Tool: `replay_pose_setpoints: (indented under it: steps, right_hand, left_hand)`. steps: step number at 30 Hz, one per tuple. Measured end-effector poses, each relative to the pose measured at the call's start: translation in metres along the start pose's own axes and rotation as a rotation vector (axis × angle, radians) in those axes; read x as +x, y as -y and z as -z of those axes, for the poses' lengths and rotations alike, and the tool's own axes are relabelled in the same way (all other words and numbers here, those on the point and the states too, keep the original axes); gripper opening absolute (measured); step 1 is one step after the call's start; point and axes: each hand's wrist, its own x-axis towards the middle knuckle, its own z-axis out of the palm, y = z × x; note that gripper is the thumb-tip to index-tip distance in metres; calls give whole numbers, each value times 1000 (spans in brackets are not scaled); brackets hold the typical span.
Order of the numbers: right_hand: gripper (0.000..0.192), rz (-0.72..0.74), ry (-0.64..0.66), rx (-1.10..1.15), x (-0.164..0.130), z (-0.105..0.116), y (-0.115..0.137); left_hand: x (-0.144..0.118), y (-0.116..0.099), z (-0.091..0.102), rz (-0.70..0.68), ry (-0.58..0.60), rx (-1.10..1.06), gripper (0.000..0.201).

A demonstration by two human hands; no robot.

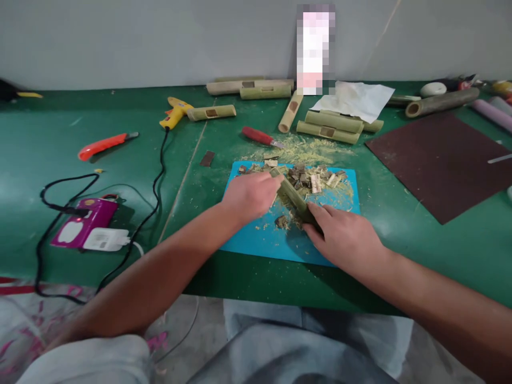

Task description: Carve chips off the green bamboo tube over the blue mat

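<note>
Both my hands grip one green bamboo tube (294, 195), which slants over a blue mat (256, 237). My left hand (253, 196) is closed around its upper-left end. At the lower-right end, my right hand (344, 230) wraps its fingers and thumb round the tube. Bamboo chips (316, 183) and shavings lie scattered on the mat just beyond the tube. A small dark clump (282, 222) rests under it, near its middle. Whether the tube touches the mat, I cannot tell.
Beyond the mat lie a red-handled tool (258, 135) and cut bamboo tubes (330, 131). On the left are a yellow glue gun (175, 113), an orange utility knife (104, 146) and a purple power strip (86, 216) with cables. A dark brown sheet (444, 165) lies at right.
</note>
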Motion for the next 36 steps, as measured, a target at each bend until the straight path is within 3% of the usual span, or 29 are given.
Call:
replay_pose_setpoints:
  steps: [3, 7, 11, 15, 18, 22, 26, 29, 33, 36]
  right_hand:
    - [44, 10, -2, -6, -1, 0, 0]
    - [45, 2, -19, -31, -1, 0, 0]
    - [43, 26, -28, -30, -1, 1, 0]
    - [42, 9, -32, -32, -2, 1, 0]
    - [43, 22, -32, -36, -2, 0, 0]
    - [43, 3, -41, -40, -1, 0, 0]
    - [43, 26, -32, -34, -1, -1, 0]
    - [42, 5, -39, -39, -1, -1, 0]
    - [43, 24, -28, -43, -1, -2, 0]
    - [43, 22, -30, -45, -1, -3, 0]
  left_hand:
    - [-1, -2, 0, -89, 48, -20, 40]
    - [0, -1, 1, -45, -14, 11, 39]
    - [0, -2, 1, -122, 6, -6, 39]
    - [1, -1, 1, -17, -34, 29, 39]
    - [1, -2, 2, -88, 34, -28, 40]
    - [0, -3, 2, -21, 22, -14, 41]
    - [2, -1, 0, -126, 43, -48, 39]
    - [4, 4, -2, 7, -27, 3, 40]
    - [3, 8, -2, -81, 48, -33, 39]
    - [3, 11, -1, 17, -7, -1, 39]
